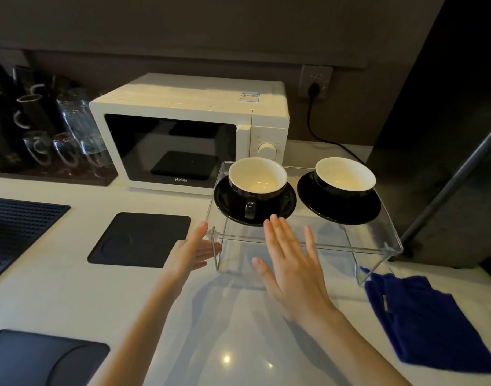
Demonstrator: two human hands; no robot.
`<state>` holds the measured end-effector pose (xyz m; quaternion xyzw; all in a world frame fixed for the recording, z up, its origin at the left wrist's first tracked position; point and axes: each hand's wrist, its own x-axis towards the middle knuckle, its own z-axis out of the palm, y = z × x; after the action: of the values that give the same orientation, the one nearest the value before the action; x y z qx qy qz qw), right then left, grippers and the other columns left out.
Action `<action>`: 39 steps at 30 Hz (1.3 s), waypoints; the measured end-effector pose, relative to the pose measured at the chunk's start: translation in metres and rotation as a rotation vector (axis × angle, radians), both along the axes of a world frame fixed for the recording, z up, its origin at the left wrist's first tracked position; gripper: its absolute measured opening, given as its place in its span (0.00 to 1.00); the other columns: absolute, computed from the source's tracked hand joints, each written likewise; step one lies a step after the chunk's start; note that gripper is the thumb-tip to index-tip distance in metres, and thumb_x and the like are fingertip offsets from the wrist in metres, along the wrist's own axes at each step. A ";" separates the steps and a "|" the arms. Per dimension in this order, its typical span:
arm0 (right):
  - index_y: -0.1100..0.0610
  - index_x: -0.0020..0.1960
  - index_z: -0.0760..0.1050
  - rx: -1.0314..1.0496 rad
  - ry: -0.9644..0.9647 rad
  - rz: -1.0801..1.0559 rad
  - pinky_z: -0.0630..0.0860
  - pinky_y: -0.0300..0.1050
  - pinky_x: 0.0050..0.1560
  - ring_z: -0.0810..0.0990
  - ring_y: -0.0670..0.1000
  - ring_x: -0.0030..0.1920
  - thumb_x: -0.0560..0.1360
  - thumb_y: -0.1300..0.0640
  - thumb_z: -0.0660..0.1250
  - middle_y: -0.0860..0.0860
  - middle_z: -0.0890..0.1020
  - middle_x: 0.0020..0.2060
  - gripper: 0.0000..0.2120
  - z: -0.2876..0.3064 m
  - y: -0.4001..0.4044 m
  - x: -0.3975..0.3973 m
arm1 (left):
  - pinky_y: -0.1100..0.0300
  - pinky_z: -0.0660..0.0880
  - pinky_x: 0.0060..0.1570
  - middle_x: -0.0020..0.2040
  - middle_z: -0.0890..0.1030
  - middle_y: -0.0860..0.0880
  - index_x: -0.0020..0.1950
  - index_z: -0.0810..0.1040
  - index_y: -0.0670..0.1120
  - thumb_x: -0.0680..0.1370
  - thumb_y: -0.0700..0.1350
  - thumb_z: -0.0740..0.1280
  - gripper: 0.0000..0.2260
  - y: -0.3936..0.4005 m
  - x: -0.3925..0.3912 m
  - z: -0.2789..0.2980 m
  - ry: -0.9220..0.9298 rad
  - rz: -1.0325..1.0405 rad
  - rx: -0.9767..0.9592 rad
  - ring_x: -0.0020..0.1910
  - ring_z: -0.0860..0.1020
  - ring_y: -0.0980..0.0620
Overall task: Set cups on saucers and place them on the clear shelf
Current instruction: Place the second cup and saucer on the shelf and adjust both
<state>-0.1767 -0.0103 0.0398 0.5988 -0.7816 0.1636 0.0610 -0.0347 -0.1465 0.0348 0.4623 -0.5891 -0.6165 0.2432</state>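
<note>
Two black cups with white insides stand on black saucers on top of the clear shelf point(350, 235). The left cup point(257, 181) sits on the left saucer point(225, 199), its handle facing me. The right cup point(345, 175) rests on the right saucer point(358, 210). My left hand point(190, 253) is open, palm inward, at the shelf's front left corner. My right hand point(290, 263) is open and flat, fingers spread, over the shelf's front edge just short of the left saucer. Neither hand holds anything.
A white microwave point(188, 135) stands behind the shelf, its cord plugged into a wall socket point(315, 83). Glasses and dark bottles fill a tray point(57, 174) at far left. Black mats point(139, 239) lie on the white counter. A blue cloth point(425, 319) lies at right.
</note>
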 end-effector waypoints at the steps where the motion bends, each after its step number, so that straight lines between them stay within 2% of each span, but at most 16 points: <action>1: 0.52 0.74 0.41 0.000 0.013 -0.004 0.27 0.49 0.68 0.37 0.45 0.72 0.77 0.39 0.40 0.48 0.46 0.75 0.30 0.001 -0.001 0.000 | 0.54 0.73 0.54 0.45 0.84 0.48 0.48 0.82 0.42 0.75 0.61 0.54 0.27 0.000 0.000 0.000 0.001 0.001 -0.001 0.48 0.81 0.52; 7: 0.52 0.74 0.43 0.006 0.031 -0.036 0.26 0.47 0.66 0.43 0.46 0.74 0.77 0.40 0.39 0.50 0.50 0.76 0.29 0.007 -0.011 -0.005 | 0.54 0.74 0.53 0.44 0.84 0.49 0.46 0.82 0.43 0.75 0.61 0.54 0.26 0.001 0.001 -0.003 0.013 0.012 0.001 0.48 0.81 0.52; 12: 0.52 0.74 0.45 0.019 0.006 -0.046 0.34 0.51 0.70 0.46 0.48 0.75 0.78 0.41 0.41 0.50 0.52 0.76 0.28 0.013 -0.019 -0.010 | 0.54 0.75 0.54 0.44 0.85 0.47 0.48 0.82 0.41 0.74 0.61 0.56 0.26 0.001 0.000 -0.004 0.033 0.037 0.009 0.47 0.81 0.51; 17: 0.53 0.74 0.45 0.051 -0.042 -0.025 0.37 0.51 0.72 0.46 0.48 0.75 0.78 0.42 0.43 0.51 0.51 0.76 0.28 0.021 -0.020 -0.011 | 0.53 0.74 0.55 0.46 0.84 0.44 0.50 0.81 0.38 0.75 0.60 0.56 0.27 0.002 -0.002 -0.005 0.046 0.061 0.003 0.48 0.81 0.49; 19: 0.55 0.73 0.51 0.035 -0.063 -0.024 0.43 0.52 0.73 0.51 0.50 0.75 0.79 0.44 0.47 0.53 0.56 0.75 0.26 0.026 -0.018 -0.010 | 0.52 0.74 0.56 0.47 0.84 0.43 0.50 0.81 0.37 0.76 0.59 0.55 0.27 0.003 -0.002 -0.004 0.043 0.064 -0.007 0.49 0.81 0.47; 20: 0.57 0.72 0.58 -0.019 -0.073 -0.029 0.50 0.52 0.73 0.58 0.52 0.73 0.79 0.47 0.51 0.55 0.63 0.73 0.24 0.029 -0.017 -0.007 | 0.51 0.74 0.56 0.47 0.84 0.42 0.50 0.81 0.37 0.76 0.59 0.55 0.27 0.004 -0.003 -0.004 0.042 0.063 -0.010 0.49 0.81 0.47; 21: 0.60 0.67 0.66 -0.119 -0.067 -0.017 0.61 0.53 0.69 0.68 0.56 0.69 0.78 0.51 0.55 0.58 0.72 0.67 0.20 0.032 -0.016 -0.003 | 0.51 0.74 0.57 0.47 0.84 0.42 0.50 0.81 0.37 0.76 0.59 0.55 0.27 0.005 -0.003 -0.004 0.043 0.062 -0.011 0.49 0.81 0.46; 22: 0.62 0.59 0.74 -0.230 -0.052 0.012 0.71 0.53 0.61 0.76 0.58 0.60 0.76 0.56 0.60 0.60 0.80 0.57 0.15 0.034 -0.017 0.003 | 0.51 0.74 0.57 0.47 0.84 0.42 0.50 0.81 0.37 0.76 0.59 0.55 0.27 0.006 -0.003 -0.005 0.043 0.061 -0.009 0.49 0.81 0.47; 23: 0.63 0.52 0.77 -0.327 -0.031 0.059 0.77 0.52 0.52 0.80 0.59 0.50 0.73 0.61 0.63 0.59 0.83 0.47 0.09 0.035 -0.019 0.011 | 0.51 0.74 0.56 0.47 0.84 0.42 0.50 0.81 0.37 0.75 0.59 0.56 0.27 0.006 -0.003 -0.005 0.042 0.063 -0.003 0.49 0.81 0.47; 24: 0.63 0.47 0.78 -0.373 -0.009 0.111 0.79 0.50 0.45 0.81 0.58 0.44 0.71 0.65 0.64 0.57 0.83 0.41 0.07 0.037 -0.023 0.019 | 0.52 0.74 0.56 0.46 0.84 0.43 0.50 0.81 0.37 0.75 0.59 0.56 0.27 0.006 -0.003 -0.005 0.043 0.067 0.005 0.48 0.81 0.48; 26: 0.64 0.44 0.77 -0.340 0.013 0.189 0.79 0.49 0.37 0.80 0.58 0.39 0.68 0.69 0.66 0.57 0.82 0.37 0.06 0.042 -0.036 0.034 | 0.55 0.76 0.51 0.42 0.85 0.47 0.48 0.82 0.39 0.75 0.60 0.57 0.26 0.006 -0.003 -0.004 0.045 0.073 0.017 0.46 0.81 0.51; 28: 0.65 0.45 0.77 -0.291 0.010 0.182 0.78 0.46 0.33 0.80 0.58 0.39 0.68 0.69 0.68 0.59 0.82 0.38 0.06 0.048 -0.054 0.042 | 0.60 0.75 0.44 0.38 0.84 0.51 0.46 0.82 0.41 0.74 0.60 0.57 0.25 0.006 -0.003 -0.003 0.037 0.080 0.012 0.43 0.81 0.55; 31: 0.66 0.55 0.72 -0.114 -0.001 0.060 0.79 0.47 0.44 0.79 0.58 0.49 0.73 0.65 0.66 0.63 0.77 0.52 0.12 0.058 -0.080 0.045 | 0.63 0.74 0.42 0.38 0.83 0.53 0.47 0.82 0.42 0.74 0.61 0.56 0.26 0.008 -0.003 -0.003 0.021 0.083 -0.002 0.42 0.81 0.57; 33: 0.66 0.58 0.71 -0.046 0.022 0.008 0.79 0.48 0.47 0.79 0.59 0.51 0.74 0.63 0.66 0.63 0.74 0.56 0.14 0.057 -0.091 0.044 | 0.62 0.74 0.42 0.38 0.83 0.53 0.47 0.82 0.42 0.74 0.62 0.55 0.26 0.008 -0.003 -0.003 0.015 0.085 -0.006 0.41 0.80 0.57; 37: 0.66 0.57 0.72 -0.050 0.058 0.055 0.78 0.46 0.47 0.80 0.58 0.50 0.74 0.65 0.63 0.63 0.74 0.56 0.11 0.052 -0.093 0.035 | 0.58 0.74 0.48 0.40 0.84 0.51 0.47 0.82 0.41 0.74 0.61 0.55 0.26 0.008 -0.003 -0.003 0.030 0.090 0.000 0.43 0.81 0.55; 39: 0.67 0.53 0.74 -0.063 0.068 0.129 0.75 0.45 0.40 0.80 0.59 0.47 0.74 0.69 0.62 0.63 0.75 0.52 0.08 0.048 -0.088 0.026 | 0.56 0.73 0.52 0.42 0.84 0.49 0.49 0.81 0.40 0.74 0.61 0.55 0.27 0.008 -0.003 -0.004 0.034 0.083 -0.004 0.45 0.81 0.53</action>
<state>-0.1511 -0.0978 0.0873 0.6509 -0.7333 0.1713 0.0959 -0.0373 -0.1388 0.0308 0.4752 -0.5664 -0.6124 0.2798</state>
